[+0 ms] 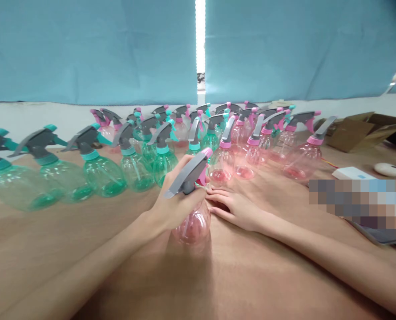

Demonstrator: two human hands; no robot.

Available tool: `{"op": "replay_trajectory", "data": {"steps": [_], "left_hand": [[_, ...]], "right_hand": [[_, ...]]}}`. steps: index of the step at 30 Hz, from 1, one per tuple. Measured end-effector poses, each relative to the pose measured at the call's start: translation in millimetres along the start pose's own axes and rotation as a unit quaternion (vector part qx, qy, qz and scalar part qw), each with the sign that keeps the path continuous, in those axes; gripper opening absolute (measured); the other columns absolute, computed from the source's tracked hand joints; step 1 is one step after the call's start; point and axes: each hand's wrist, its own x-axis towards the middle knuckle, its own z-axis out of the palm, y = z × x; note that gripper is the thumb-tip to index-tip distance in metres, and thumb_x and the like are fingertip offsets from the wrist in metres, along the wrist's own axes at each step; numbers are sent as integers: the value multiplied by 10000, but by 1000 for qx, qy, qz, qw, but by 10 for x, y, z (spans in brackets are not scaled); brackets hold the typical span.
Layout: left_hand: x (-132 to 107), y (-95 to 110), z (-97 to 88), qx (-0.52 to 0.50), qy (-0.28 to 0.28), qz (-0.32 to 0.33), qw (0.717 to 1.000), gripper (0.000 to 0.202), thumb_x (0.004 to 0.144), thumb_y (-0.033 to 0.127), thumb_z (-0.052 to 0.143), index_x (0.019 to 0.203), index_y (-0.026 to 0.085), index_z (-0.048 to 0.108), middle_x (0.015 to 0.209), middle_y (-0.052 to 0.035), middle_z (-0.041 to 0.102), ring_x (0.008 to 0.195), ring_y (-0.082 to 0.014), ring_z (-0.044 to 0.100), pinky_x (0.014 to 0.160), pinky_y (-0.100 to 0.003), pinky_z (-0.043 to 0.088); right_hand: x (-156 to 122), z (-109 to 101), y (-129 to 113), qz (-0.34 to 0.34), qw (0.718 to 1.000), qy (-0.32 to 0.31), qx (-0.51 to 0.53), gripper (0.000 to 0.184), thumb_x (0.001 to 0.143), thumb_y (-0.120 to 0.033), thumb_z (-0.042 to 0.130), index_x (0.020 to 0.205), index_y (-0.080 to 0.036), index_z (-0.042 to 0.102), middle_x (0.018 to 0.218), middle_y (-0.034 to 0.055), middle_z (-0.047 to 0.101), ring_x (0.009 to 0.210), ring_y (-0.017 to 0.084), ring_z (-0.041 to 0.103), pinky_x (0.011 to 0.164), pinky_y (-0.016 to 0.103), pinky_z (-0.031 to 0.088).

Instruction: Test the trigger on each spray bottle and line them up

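Near the middle of the table stands a clear pink spray bottle (pixel 194 226) with a grey and pink trigger head. My left hand (pixel 174 195) is wrapped around its neck, just under the trigger. On the bottle's right side, my right hand (pixel 240 209) rests low by the tabletop with its fingers stretched towards the bottle. Its fingertips are close to the bottle; whether they touch it I cannot tell. Just behind my hands are another pink spray bottle (pixel 221 166) and a green spray bottle (pixel 164 162), both upright.
Several green spray bottles (pixel 104 175) line the left side, and several pink ones (pixel 301 160) stand to the right. A brown cardboard box (pixel 354 133), a white device (pixel 353 173) and a white mouse (pixel 387 169) lie at the right. Blue curtains (pixel 91 53) hang behind the table.
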Motion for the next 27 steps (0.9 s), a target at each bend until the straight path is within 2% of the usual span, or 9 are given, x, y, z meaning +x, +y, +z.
{"op": "replay_trajectory", "data": {"steps": [4, 7, 10, 12, 15, 17, 20, 23, 27], "left_hand": [[-4, -2, -7, -10, -4, 7, 1000, 213, 692, 118, 516, 872, 232, 514, 747, 39, 531, 611, -120, 520, 603, -265, 454], [-16, 7, -10, 4, -4, -14, 1000, 351, 684, 117, 520, 1005, 255, 547, 732, 38, 563, 596, -142, 535, 578, -277, 458], [-35, 10, 7, 18, -4, -37, 999, 487, 694, 94, 512, 1142, 285, 516, 713, 53, 566, 530, -132, 499, 538, -268, 434], [-45, 6, 26, 18, 2, -35, 999, 537, 708, 80, 500, 1196, 302, 487, 751, 52, 565, 534, -122, 483, 549, -261, 427], [-51, -2, 55, 14, 10, -32, 999, 566, 735, 83, 499, 1245, 327, 459, 853, 43, 575, 555, -110, 470, 559, -251, 414], [-52, -2, 71, 10, 18, -35, 999, 511, 772, 121, 516, 1240, 320, 461, 885, 42, 582, 562, -104, 479, 567, -248, 420], [-56, 9, 99, 11, 40, -34, 999, 388, 828, 222, 551, 1202, 296, 482, 878, 47, 593, 570, -94, 500, 594, -245, 442], [-63, 31, 151, 5, 57, -36, 998, 389, 850, 268, 567, 1223, 307, 463, 970, 44, 615, 609, -83, 536, 620, -239, 461], [-55, 55, 296, -2, 58, -20, 998, 360, 853, 272, 577, 1194, 286, 462, 978, 28, 617, 698, -109, 581, 687, -273, 482]], "right_hand": [[6, -3, 0, -1, 1000, -1, 0, 391, 959, -395, 462, 1267, -182, 571, 1330, 120, 579, 1281, 265, 478, 1056, 448, 398], [5, -35, -14, 0, 1000, -4, 21, 367, 974, -389, 427, 1251, -193, 568, 1309, 114, 591, 1254, 262, 501, 1030, 445, 417], [-15, -76, -25, 15, 998, 10, 54, 368, 1002, -377, 344, 1247, -187, 543, 1243, 118, 621, 1134, 247, 583, 939, 426, 473], [-35, -92, -29, 9, 997, 27, 70, 378, 998, -401, 348, 1240, -174, 529, 1181, 123, 640, 1051, 245, 616, 881, 416, 493], [-66, -88, -63, -24, 993, 48, 104, 446, 941, -491, 461, 1239, -164, 510, 1138, 132, 639, 1008, 256, 620, 855, 421, 499], [-82, -66, -127, -27, 987, 59, 148, 534, 873, -524, 571, 1263, -170, 482, 1151, 130, 624, 1009, 257, 616, 857, 418, 504], [-96, -8, -294, -17, 971, 68, 228, 665, 768, -486, 717, 1296, -199, 432, 1189, 111, 592, 1034, 251, 606, 884, 405, 505], [-96, 38, -490, -4, 955, 83, 286, 774, 712, -445, 779, 1326, -233, 359, 1209, 92, 574, 1068, 257, 599, 919, 421, 494], [-106, -1, -658, 46, 958, 134, 251, 790, 678, -463, 796, 1312, -267, 367, 1269, 99, 524, 1153, 303, 541, 939, 487, 478]]}}
